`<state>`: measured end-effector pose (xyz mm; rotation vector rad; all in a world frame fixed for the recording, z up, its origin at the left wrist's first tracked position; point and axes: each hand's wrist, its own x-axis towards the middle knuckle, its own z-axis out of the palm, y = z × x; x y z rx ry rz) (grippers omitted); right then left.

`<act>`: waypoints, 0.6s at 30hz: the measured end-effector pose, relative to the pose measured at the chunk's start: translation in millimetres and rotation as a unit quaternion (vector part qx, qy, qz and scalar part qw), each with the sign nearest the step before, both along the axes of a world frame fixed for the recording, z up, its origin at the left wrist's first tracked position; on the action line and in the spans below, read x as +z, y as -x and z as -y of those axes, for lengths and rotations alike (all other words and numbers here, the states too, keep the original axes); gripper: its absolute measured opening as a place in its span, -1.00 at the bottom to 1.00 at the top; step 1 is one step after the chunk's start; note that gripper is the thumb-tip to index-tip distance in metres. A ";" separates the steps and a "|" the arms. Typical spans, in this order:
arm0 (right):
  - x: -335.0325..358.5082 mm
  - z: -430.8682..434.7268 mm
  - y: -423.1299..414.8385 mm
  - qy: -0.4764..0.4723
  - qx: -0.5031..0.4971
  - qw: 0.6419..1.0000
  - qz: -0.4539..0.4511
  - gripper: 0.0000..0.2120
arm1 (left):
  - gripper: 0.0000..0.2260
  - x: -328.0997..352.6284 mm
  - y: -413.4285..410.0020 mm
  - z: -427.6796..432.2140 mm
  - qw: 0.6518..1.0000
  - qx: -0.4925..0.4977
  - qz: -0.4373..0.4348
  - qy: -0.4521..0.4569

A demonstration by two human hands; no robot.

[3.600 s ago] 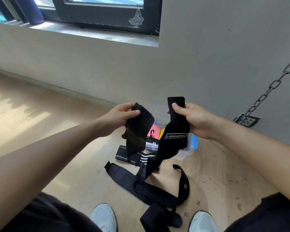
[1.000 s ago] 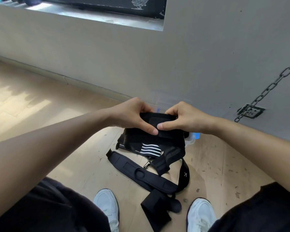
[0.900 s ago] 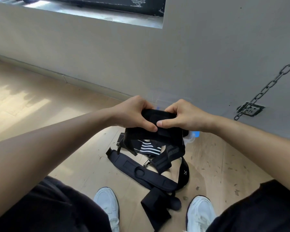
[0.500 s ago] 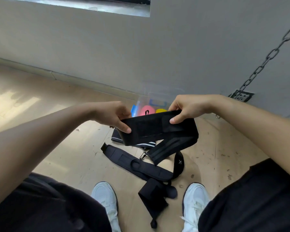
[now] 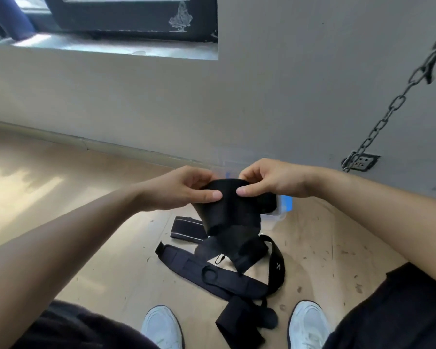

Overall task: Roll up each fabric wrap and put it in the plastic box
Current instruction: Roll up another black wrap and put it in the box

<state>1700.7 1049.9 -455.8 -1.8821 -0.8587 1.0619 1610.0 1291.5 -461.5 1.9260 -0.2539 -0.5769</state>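
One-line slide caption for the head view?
Left hand and right hand pinch a black fabric wrap above black straps on the wooden floor, clear plastic box behind.

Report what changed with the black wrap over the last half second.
The left hand and right hand moved together until their thumbs nearly meet, so the black wrap, stretched flat before, now curls at the top with its tail hanging. Neither grip let go. The floor straps, striped wrap and plastic box stayed put.

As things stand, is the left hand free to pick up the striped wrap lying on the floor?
Probably not yet: the left hand pinches the black wrap with the right hand. The striped wrap lies on the floor below, mostly uncovered.
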 end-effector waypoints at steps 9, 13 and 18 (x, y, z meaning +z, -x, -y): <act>6.0 26.1 -36.9 0.117 -0.051 0.984 0.125 -0.78 | -0.86 15.0 3.8 -31.8 0.997 0.045 0.007 -0.056; -0.1 23.8 -26.9 0.174 -0.004 0.977 0.126 -0.83 | -0.75 22.3 5.3 -17.7 0.996 0.085 0.032 0.023; 17.3 5.8 -6.6 0.037 -0.031 0.999 0.001 -0.61 | -0.84 26.2 4.3 4.1 0.985 0.133 0.074 0.075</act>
